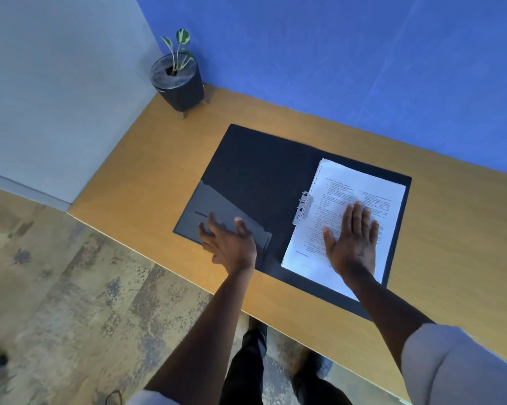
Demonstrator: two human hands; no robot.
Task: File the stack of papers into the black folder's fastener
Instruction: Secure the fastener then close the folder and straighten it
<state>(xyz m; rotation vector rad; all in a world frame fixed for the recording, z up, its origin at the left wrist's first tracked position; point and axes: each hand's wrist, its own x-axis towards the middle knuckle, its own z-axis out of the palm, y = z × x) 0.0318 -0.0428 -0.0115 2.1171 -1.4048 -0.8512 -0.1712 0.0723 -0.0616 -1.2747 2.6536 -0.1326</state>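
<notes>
Right hand [352,239] lies flat, fingers spread, on the papers [363,194] beside the fastener [302,207]; left hand [230,244], open and empty, hovers over the folder [255,171], whose cover may shift the stack

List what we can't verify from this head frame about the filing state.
- Fastener prongs: head view, too small to tell whether they pass through the stack of papers.
- Punch holes: not resolvable.
- Printed text: blurred.
- Paper under the right hand: covered by the palm.
- Folder pocket corner: hidden by the left hand.
- Table right end: cut by the frame.
</notes>
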